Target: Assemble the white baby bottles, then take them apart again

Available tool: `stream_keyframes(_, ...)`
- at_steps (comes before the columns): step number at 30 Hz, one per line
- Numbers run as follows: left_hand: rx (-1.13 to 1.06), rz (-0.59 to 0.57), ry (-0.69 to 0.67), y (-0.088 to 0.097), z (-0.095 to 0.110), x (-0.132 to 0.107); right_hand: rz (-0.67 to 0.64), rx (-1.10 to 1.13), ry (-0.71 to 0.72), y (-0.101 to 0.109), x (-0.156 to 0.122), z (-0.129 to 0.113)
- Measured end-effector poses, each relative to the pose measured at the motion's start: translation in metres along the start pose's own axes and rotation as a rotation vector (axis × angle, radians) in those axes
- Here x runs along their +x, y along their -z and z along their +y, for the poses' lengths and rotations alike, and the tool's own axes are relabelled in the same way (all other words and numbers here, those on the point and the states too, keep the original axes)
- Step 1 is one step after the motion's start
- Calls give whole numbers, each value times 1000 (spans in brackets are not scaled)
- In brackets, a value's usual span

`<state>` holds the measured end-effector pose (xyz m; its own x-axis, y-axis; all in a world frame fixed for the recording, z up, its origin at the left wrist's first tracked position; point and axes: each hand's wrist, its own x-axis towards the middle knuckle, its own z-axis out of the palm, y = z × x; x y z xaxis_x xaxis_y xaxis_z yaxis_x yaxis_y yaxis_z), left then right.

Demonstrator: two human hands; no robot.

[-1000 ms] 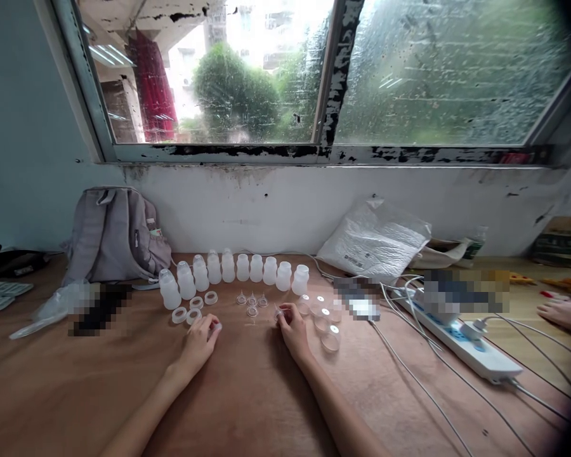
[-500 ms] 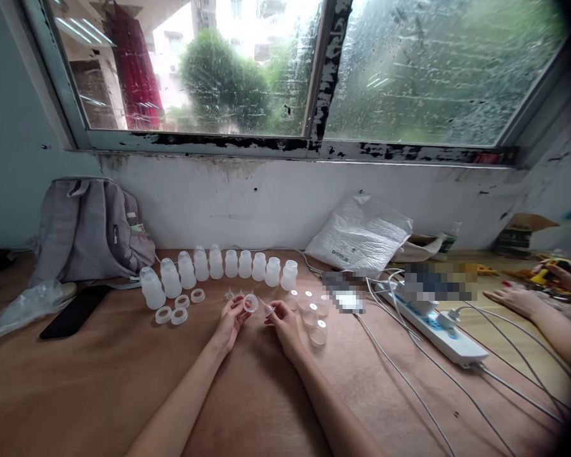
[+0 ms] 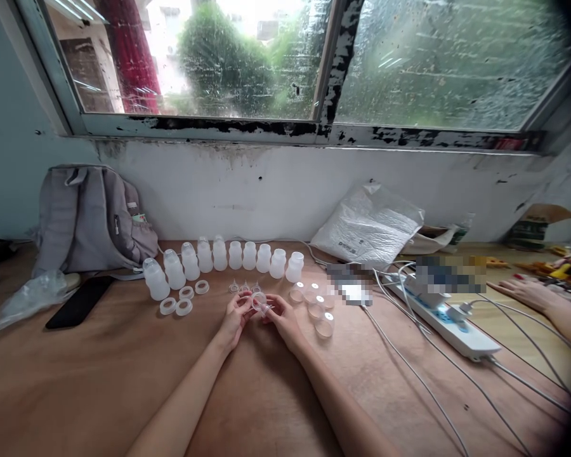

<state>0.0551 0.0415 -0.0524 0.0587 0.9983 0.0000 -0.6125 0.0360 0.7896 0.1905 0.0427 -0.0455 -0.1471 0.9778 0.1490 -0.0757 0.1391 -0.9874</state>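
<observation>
My left hand [image 3: 235, 318] is closed on a translucent screw ring [image 3: 257, 299], held up off the table. Close against that ring, a clear bottle teat [image 3: 266, 310] is pinched in the fingertips of my right hand [image 3: 283, 321]. Whether the teat is inside the ring or just beside it, I cannot tell. Behind my fingers lie several clear teats [image 3: 235, 287]. Loose rings [image 3: 184, 307] rest to the left, and clear domed caps [image 3: 324, 326] stand to the right. Frosted baby bottles [image 3: 156, 284] form an arc at the back; the left ones look capped, the right ones open-topped.
A grey backpack [image 3: 83, 219], a black phone [image 3: 79, 303] and a crumpled plastic bag [image 3: 38, 293] are on the left. On the right are a silver padded bag [image 3: 371, 225], a white power strip [image 3: 461, 336] with cables, and another person's hand [image 3: 523, 293].
My hands have come together, bringing the teat in my right hand up to the ring in my left. The camera view has shifted slightly.
</observation>
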Motion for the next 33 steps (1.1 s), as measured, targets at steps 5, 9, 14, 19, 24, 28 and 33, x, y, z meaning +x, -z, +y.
stream_keyframes(5, 32, -8, 0, 0, 0, -1, -20, 22, -25, 1, 0, 1)
stream_keyframes(9, 59, 7, 12, -2, 0, -1, -28, 23, -19, 3, 1, 4)
stream_keyframes(14, 102, -7, 2, -2, -1, -1, -18, 15, -10, 3, 1, 8)
stream_keyframes(19, 203, -50, -28, -2, -3, -2, 12, -5, -17, 3, 2, 10)
stream_keyframes(24, 303, -80, -20, -3, -4, -4, 36, -54, -10, 2, 2, 9)
stream_keyframes(28, 326, -85, -18, -5, -2, -5, 46, -70, -11, 1, 1, 7)
stream_keyframes(33, 389, -88, -28, -9, 0, -7, 49, -84, 6, 2, 1, 8)
